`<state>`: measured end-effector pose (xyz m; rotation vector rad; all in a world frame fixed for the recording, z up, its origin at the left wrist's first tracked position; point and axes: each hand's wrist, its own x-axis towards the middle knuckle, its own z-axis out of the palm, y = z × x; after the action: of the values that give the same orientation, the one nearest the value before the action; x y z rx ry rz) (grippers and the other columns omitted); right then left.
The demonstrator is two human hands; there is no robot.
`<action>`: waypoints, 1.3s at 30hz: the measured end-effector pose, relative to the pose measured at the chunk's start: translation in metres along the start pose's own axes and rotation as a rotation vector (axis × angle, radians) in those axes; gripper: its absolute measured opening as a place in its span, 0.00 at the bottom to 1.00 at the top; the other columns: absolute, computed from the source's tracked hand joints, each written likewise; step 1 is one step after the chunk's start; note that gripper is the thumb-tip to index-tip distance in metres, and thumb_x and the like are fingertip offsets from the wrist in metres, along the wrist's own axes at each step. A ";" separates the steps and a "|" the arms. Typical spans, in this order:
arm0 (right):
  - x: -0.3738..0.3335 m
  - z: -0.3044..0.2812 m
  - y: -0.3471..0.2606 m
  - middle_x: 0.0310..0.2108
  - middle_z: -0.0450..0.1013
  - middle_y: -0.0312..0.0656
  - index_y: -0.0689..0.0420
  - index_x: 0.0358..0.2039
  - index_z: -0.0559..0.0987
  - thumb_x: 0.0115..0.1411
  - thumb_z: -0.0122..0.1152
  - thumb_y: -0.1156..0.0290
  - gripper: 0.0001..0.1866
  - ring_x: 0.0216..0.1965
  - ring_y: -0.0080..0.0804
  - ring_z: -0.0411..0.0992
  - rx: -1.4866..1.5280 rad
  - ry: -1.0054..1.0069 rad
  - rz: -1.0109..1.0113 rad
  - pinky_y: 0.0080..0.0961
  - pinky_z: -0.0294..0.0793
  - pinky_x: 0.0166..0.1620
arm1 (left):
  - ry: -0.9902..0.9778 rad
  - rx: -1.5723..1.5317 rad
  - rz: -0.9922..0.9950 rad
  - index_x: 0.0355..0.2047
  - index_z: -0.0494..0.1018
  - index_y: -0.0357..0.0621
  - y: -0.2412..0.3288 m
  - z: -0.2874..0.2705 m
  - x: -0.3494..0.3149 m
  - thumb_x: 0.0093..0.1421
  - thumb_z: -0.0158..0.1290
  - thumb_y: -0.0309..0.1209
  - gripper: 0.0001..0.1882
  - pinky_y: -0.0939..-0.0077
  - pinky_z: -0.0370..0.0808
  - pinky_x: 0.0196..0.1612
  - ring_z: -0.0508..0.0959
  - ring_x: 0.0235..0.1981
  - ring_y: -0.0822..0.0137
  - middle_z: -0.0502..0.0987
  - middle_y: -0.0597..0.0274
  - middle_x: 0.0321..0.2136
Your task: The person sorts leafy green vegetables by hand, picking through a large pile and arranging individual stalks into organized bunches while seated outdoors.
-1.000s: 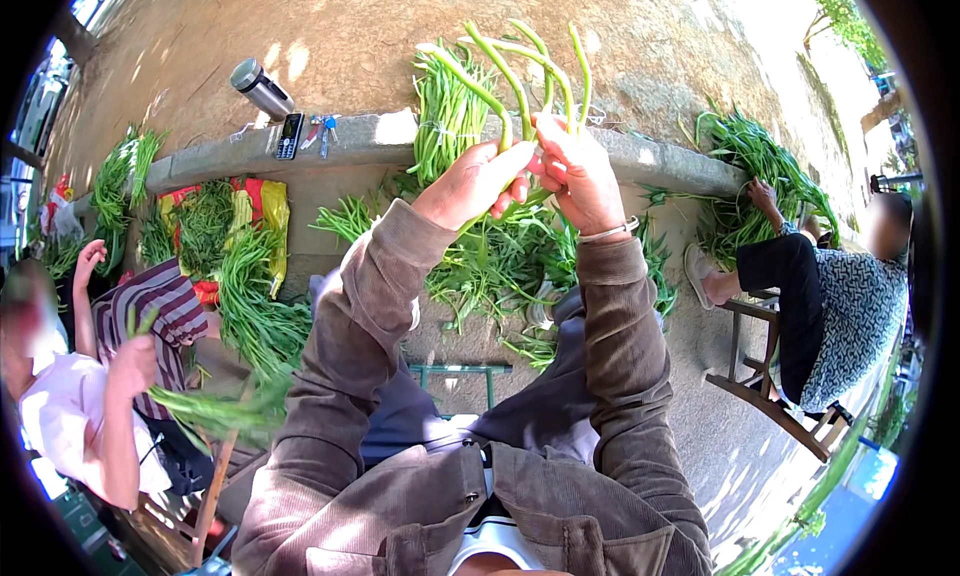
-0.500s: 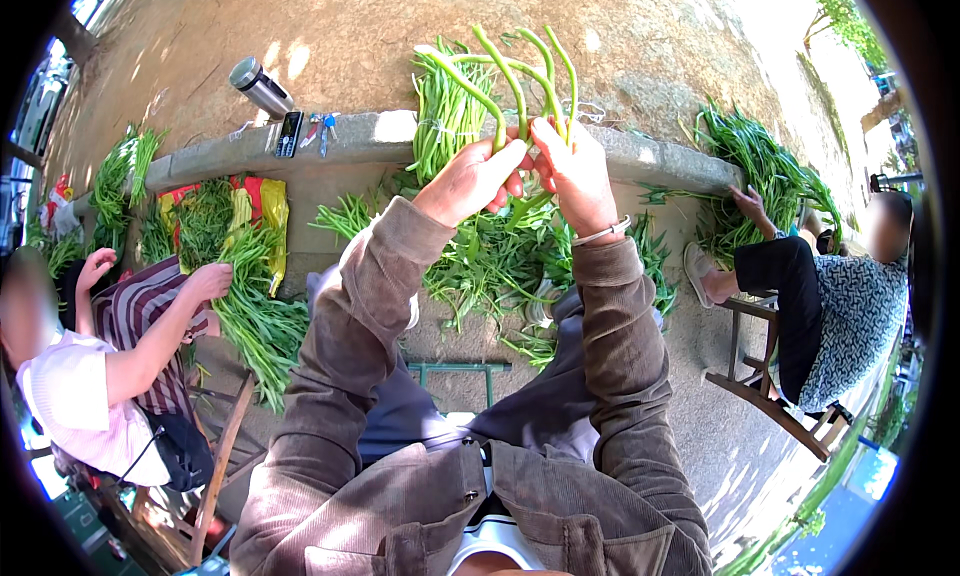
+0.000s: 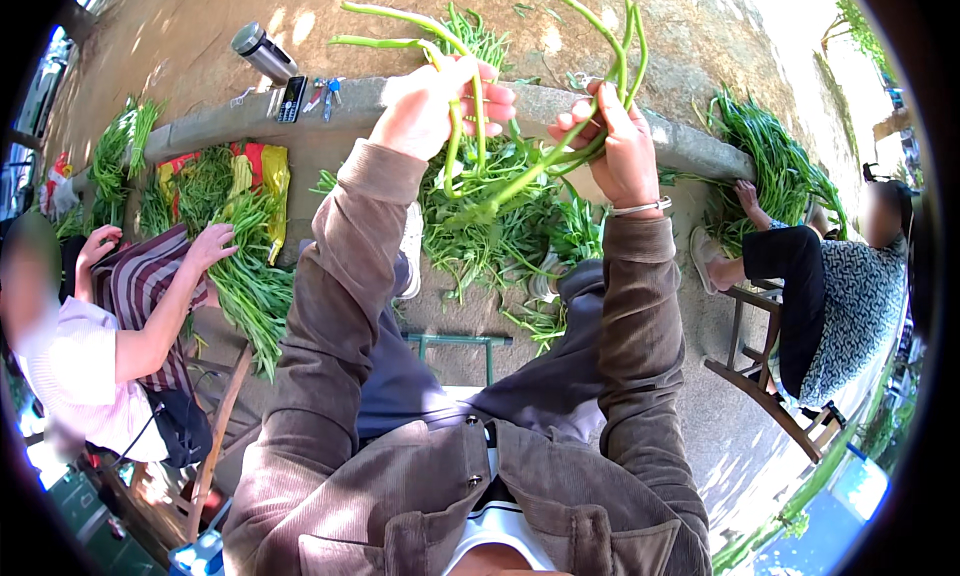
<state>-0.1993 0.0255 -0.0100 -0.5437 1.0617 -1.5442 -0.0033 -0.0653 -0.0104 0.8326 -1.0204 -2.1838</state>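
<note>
Above the kerb, my left hand (image 3: 420, 111) is closed loosely on thick green stems (image 3: 480, 126), its fingers partly stretched out. These stems are bent, with long ends pointing up to the left and pieces hanging below the palm. Apart from it, my right hand (image 3: 628, 161) pinches several leafy-green stalks (image 3: 622, 61). Their upper ends stand above the fingers, and the rest slants down to the left. Beneath both hands lies a heap of loose leafy greens (image 3: 480, 251). Beyond the left hand, a pile of cut stems (image 3: 478, 38) is partly hidden.
On the low kerb (image 3: 355, 101) are a metal flask (image 3: 262, 54), a mobile phone (image 3: 292, 99) and keys (image 3: 331, 93). A seated person (image 3: 120, 346) handles greens at left; another person (image 3: 850, 306) at right reaches to a green pile (image 3: 765, 161). A green metal stool frame (image 3: 455, 340) shows between my legs.
My hands were together on one bunch of stems; now they are apart, left hand moved left and right hand right, each with part of the stems.
</note>
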 end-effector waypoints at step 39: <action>0.009 -0.007 -0.002 0.24 0.70 0.39 0.60 0.33 0.68 0.62 0.47 0.62 0.13 0.25 0.32 0.72 0.060 0.107 0.050 0.31 0.77 0.32 | 0.034 0.367 0.071 0.43 0.66 0.36 0.014 -0.013 -0.017 0.62 0.38 0.39 0.18 0.87 0.57 0.15 0.62 0.14 0.80 0.73 0.58 0.28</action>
<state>-0.2085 0.0189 -0.0134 -0.3948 1.0986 -1.5703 0.0203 -0.0658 -0.0009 0.9734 -1.4361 -1.9443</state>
